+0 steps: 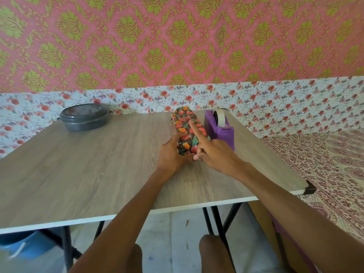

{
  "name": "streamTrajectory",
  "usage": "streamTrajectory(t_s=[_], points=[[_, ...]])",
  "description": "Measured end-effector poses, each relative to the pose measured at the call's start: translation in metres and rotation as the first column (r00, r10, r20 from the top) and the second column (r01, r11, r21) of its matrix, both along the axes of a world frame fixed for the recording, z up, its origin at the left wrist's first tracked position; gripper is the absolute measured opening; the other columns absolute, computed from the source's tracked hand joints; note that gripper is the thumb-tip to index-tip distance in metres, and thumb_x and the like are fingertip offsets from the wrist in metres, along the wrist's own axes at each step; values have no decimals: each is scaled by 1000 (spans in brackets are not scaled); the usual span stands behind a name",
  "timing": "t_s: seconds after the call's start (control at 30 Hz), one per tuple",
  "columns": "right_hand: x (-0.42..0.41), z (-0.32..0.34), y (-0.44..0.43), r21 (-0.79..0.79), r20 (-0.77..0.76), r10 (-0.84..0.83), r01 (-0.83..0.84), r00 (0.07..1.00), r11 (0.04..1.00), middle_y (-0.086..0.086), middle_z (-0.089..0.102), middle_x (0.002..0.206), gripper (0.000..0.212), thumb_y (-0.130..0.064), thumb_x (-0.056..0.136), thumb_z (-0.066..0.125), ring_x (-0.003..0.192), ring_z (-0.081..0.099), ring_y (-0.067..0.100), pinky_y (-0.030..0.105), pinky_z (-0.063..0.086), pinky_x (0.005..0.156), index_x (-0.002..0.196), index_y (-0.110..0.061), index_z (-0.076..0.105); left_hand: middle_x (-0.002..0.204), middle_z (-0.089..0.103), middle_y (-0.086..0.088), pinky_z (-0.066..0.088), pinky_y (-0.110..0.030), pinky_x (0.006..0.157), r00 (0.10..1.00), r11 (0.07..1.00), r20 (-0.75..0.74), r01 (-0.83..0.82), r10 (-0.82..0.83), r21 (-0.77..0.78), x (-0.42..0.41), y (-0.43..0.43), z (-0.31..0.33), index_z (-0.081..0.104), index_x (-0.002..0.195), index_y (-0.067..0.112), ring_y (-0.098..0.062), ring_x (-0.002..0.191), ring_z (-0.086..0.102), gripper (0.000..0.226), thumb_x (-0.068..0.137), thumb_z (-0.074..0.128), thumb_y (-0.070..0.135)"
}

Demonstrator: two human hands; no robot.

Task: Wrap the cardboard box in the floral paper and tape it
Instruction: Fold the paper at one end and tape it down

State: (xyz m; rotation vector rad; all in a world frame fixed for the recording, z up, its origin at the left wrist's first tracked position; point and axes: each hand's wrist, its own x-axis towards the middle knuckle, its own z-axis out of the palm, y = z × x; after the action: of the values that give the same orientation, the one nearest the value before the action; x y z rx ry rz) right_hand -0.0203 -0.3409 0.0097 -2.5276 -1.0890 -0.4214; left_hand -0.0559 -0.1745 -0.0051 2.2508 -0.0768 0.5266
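Evidently the wrapping is nearly done. The wrapped box (pixel 182 120) lies lengthwise on the table (pixel 98 164), toward one o'clock from the person, and the floral paper (pixel 185 143) covers it all round so no cardboard shows. The left hand (pixel 170 154) grips the near end from nine o'clock, fingers curled round the side. The right hand (pixel 215 152) presses a straight forefinger along the top, its other fingers tucked in and holding nothing I can make out. I judge this to be a seam or a strip of tape being smoothed, though no tape shows plainly. The tape dispenser (pixel 220 129) stands just beside the box at three o'clock, and a dark lidded container (pixel 84 117) sits well apart at ten o'clock. The next move probably calls for the left hand to pin the fold while the right fetches tape.
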Motion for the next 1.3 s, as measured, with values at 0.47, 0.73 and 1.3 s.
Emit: streamTrajectory(t_s=[0.47,0.73,1.3], points=[[-13,1,22,-218,410,-326,438,852,872,3,66,69,106,-30,84,75,54,61,20,27,33,48,158,-16,0,127,64,1,28,12,74,999,999,20,38,-38,12,9,8,-8,51,134,23,-16,109,63,68,75,84,32],[-16,9,32,-213,317,-403,478,859,852,6,70,85,111,-29,84,73,72,68,24,31,46,60,156,-14,-10,129,63,-2,43,-19,93,997,997,-9,76,-76,4,11,9,-9,46,136,23,-21,113,62,71,76,83,31],[-15,13,27,-140,389,-537,625,748,768,8,71,90,96,-54,85,68,80,70,25,30,44,60,154,-14,17,140,55,-5,42,-28,103,995,991,-78,65,-56,114,14,12,-7,38,144,23,-26,123,56,85,73,84,14]])
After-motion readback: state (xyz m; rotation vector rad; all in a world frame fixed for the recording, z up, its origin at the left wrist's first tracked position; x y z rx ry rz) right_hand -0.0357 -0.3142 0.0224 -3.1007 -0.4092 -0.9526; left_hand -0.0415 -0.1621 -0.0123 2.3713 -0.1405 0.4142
